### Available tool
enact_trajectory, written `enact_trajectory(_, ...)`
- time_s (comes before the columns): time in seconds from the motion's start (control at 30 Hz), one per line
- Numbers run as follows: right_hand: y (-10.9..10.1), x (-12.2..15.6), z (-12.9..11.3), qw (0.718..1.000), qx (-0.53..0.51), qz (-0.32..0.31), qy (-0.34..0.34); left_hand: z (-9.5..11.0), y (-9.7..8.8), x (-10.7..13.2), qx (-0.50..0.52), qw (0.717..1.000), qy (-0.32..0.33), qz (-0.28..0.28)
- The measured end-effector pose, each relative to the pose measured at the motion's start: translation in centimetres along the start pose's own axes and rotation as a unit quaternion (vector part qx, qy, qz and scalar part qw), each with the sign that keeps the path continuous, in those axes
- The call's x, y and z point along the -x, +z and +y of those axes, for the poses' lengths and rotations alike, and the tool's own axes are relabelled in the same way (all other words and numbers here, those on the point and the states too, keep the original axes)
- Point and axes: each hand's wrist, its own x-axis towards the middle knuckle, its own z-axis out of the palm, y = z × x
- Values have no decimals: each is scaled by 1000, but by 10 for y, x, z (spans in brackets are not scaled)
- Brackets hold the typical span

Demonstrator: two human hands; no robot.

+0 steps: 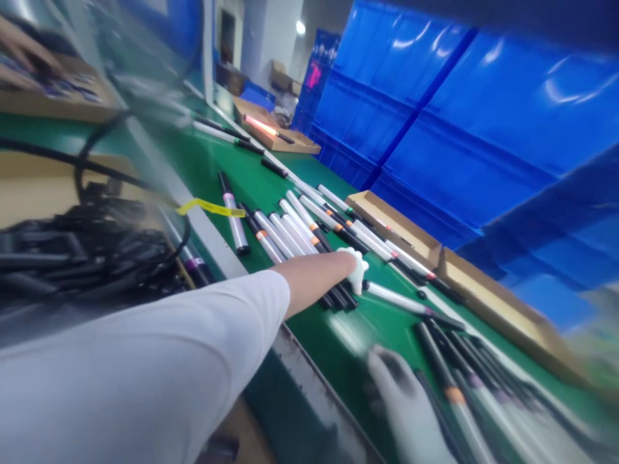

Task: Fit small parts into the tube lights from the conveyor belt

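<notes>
Many white tubes with black ends and orange bands (290, 232) lie side by side on a green conveyor belt (242, 167). My left hand (356, 270), in a white glove and white sleeve, is over the black ends of several tubes; the grip is unclear. One tube (396, 298) lies just right of that hand. My right hand (396, 399), gloved and blurred, is low in the view, next to a group of similar tubes (464, 399). It is unclear whether it holds anything.
Cardboard trays (394, 225) line the belt's far edge, and one tray (271, 125) holds a glowing tube. Blue crates (435, 109) stack up at the right. Bundled black cables (82, 251) lie at the left, beyond yellow tape (210, 207). A co-worker's hand (24, 48) shows top left.
</notes>
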Motion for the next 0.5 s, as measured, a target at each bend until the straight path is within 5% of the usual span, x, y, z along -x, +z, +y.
enact_trajectory(0.13,42,-6,-14,996,1,-43,-80,-2,2,22,-22,999,33,-33)
enact_trajectory(0.23,51,-3,-9,994,-1,-49,-95,-5,12,36,-36,998,36,-23)
enact_trajectory(0.37,28,1,-1,998,16,9,-55,-18,12,43,-32,999,20,5)
enact_trajectory(0.5,-10,1,13,994,41,93,-31,-41,-12,59,12,1000,-2,24)
